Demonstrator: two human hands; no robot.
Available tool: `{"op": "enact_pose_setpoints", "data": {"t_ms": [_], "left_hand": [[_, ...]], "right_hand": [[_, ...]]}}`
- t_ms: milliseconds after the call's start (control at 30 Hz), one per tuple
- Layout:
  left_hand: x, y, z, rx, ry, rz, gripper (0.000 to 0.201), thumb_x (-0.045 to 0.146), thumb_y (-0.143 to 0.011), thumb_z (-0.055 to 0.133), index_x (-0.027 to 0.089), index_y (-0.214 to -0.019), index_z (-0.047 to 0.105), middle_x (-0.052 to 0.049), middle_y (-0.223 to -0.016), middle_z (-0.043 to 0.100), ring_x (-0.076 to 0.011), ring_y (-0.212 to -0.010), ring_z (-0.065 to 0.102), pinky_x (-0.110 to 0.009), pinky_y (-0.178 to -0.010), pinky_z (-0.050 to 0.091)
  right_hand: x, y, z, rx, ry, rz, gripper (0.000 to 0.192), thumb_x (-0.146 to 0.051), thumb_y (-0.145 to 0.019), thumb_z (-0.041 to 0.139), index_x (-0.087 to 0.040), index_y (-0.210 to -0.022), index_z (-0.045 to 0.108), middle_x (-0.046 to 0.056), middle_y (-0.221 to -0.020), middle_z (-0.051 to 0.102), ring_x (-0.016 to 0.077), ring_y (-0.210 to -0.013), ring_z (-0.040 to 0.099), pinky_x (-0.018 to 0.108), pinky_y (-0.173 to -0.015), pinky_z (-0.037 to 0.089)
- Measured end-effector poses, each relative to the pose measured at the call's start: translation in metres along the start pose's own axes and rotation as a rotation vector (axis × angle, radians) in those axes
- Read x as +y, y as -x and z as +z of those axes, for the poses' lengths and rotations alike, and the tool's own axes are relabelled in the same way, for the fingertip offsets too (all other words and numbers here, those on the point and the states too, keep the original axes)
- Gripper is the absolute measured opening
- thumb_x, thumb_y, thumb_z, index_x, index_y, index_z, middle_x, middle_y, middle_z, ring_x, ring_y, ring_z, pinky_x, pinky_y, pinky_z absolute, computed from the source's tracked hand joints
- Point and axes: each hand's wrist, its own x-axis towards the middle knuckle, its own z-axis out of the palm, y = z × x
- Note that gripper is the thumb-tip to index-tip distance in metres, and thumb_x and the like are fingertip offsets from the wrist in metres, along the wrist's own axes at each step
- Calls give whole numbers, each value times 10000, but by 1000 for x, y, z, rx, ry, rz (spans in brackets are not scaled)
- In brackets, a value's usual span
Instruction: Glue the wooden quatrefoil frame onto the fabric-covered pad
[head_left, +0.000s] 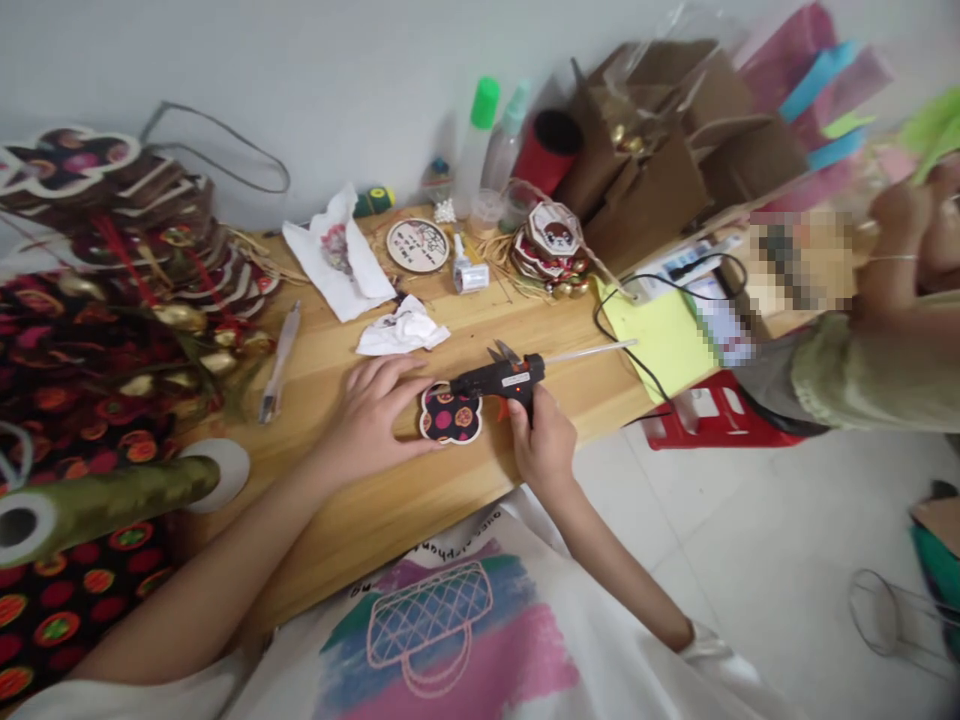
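Past the left hand [375, 412], a plain pale wall [375, 90] rises in soft light; beneath both hands runs a grained wooden table [420, 490]; lower, to the right of the right hand [547, 445], are pale floor tiles [720, 490] and a red plastic stool [679, 425]

Centre: craft piece [451, 418] noted between left hand [375, 410] and glue gun [499, 377], latter held in right hand [547, 440] | Upper centre: plaque [418, 246] noted on table [390, 485] between tissue [341, 270] and small bottle [469, 272] | Left: pen [280, 362] noted right of stacked ornaments [161, 235] | Lower left: roll [135, 500] noted across fabric [97, 580] | Upper right: box [660, 190] noted behind paper sheet [664, 335]
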Motion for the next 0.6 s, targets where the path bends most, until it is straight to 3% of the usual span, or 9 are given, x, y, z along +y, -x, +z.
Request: {"op": "enact_pose_setpoints", "data": {"t_ms": [167,600], "left_hand": [[-1,1,2,44,13,32,603,594,-772,695,215,-1233,612,-132,-1302,597,-347,-1222,522,-522,-1009,422],[2,-1,-2,-40,37,-58,655,569,-699,775,208,-1223,624,-150,-1321,584,-358,-1257,497,-553,-1053,388]], "right_hand": [[-1,0,0,-1,10,-1,542,-537,-984,234,-144,-1062,598,123,-823,715,242,-754,665,291,-588,423],[4,0,2,16,-26,14,453,-520,-969,307,-192,-1082,599,93,-820,696,233,-731,633,285,-586,405]]}}
